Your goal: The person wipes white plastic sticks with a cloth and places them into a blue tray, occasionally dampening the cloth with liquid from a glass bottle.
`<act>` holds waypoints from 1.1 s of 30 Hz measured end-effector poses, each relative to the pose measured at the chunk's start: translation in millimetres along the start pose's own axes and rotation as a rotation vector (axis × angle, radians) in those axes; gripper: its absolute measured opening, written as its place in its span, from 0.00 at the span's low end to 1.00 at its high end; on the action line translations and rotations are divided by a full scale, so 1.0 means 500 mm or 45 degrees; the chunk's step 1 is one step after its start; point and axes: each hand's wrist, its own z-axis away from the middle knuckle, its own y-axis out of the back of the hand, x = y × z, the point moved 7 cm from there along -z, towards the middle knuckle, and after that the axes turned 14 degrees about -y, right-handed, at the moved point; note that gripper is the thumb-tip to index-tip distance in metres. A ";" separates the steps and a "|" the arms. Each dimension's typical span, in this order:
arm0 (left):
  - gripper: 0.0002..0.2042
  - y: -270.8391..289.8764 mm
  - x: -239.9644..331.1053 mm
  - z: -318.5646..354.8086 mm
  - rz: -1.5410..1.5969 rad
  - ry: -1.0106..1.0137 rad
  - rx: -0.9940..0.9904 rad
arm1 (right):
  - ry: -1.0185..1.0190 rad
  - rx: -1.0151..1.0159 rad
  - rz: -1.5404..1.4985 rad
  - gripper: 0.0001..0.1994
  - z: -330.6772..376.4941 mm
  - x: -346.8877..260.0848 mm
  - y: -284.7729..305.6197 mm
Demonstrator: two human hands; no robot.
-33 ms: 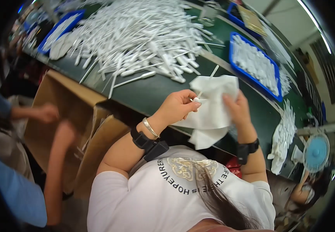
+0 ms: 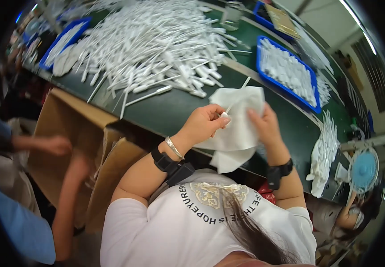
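Note:
My left hand point(image 2: 203, 123) pinches the bulb end of a thin white plastic dropper point(image 2: 236, 97), whose stem points up and away over the cloth. My right hand point(image 2: 263, 124) grips a crumpled white cloth point(image 2: 239, 129) from the right side, pressed against the dropper. Both hands sit just above the near edge of the green table point(image 2: 170, 111). A large heap of the same white droppers point(image 2: 157, 44) spreads across the table beyond my hands.
A blue tray point(image 2: 290, 73) with white pieces lies at the right, another blue tray point(image 2: 63, 40) at the far left. Open cardboard boxes point(image 2: 81, 133) stand below the table edge. Another person's arms point(image 2: 54, 147) reach in at left. A small blue fan point(image 2: 363, 169) stands at right.
None visible; my hands, the cloth and the dropper sit as they did in the other frame.

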 end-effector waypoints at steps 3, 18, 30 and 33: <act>0.06 -0.034 -0.016 -0.041 -0.321 -0.192 0.082 | -0.045 -0.076 -0.300 0.14 0.028 0.019 -0.017; 0.06 -0.111 0.000 -0.066 -0.873 -0.274 -0.203 | -0.138 -0.138 -0.645 0.13 0.001 0.058 0.032; 0.12 -0.110 -0.062 -0.047 0.150 0.330 -0.203 | -0.162 -0.249 -0.830 0.12 0.017 0.052 -0.002; 0.13 -0.113 -0.069 -0.025 0.446 0.464 -0.247 | -0.148 -0.259 -0.887 0.12 0.016 0.045 0.019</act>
